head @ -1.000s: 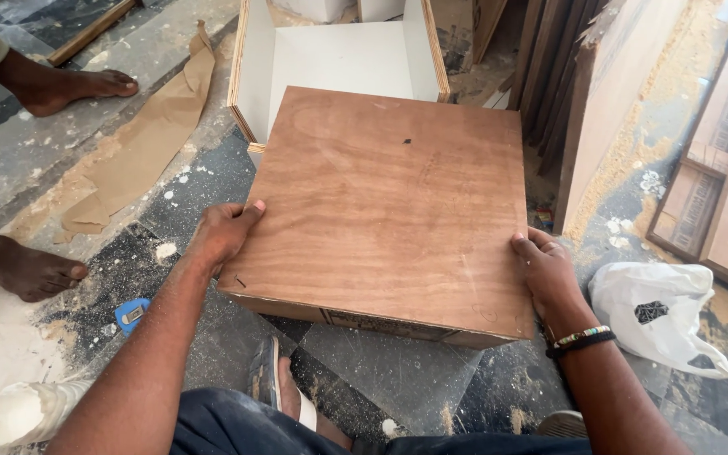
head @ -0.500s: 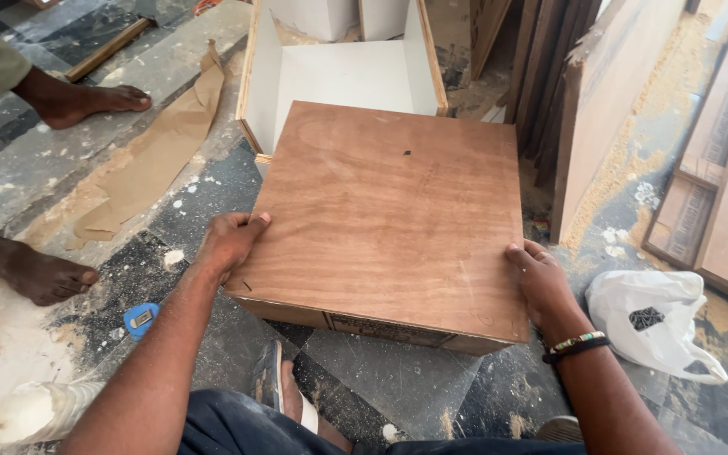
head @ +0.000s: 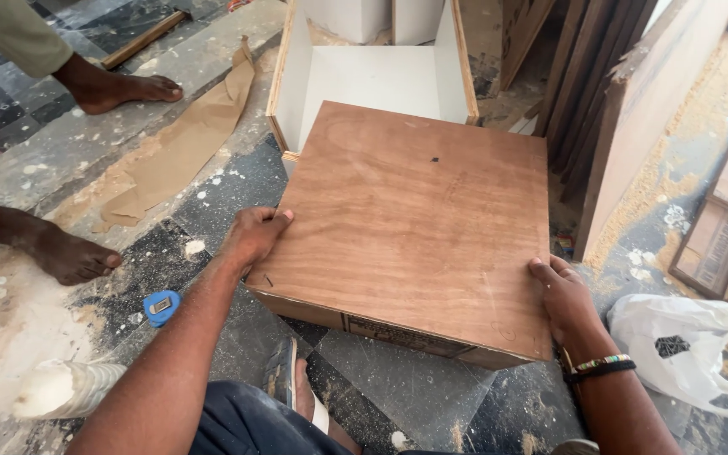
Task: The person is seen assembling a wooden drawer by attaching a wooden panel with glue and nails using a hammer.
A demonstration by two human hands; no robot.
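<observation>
A square brown plywood box (head: 419, 223) lies bottom-up on the dusty stone floor in front of me. My left hand (head: 254, 238) grips its left edge near the front corner, fingers curled over the top. My right hand (head: 564, 295), with a beaded band at the wrist, holds the right edge near the front right corner. Just behind the box sits an open box (head: 385, 80) with white inner walls and plywood rims, touching the brown one's far edge.
Another person's bare feet (head: 115, 88) (head: 61, 253) stand at the left by a strip of brown paper (head: 183, 147). A small blue tape measure (head: 160, 306) and a plastic bottle (head: 65, 389) lie front left. A white plastic bag (head: 688, 350) is right. Boards (head: 625, 126) lean at the right.
The view has shifted slightly and the brown box sits a little nearer to me. Both hands keep their hold on its sides. The other person's feet stay put.
</observation>
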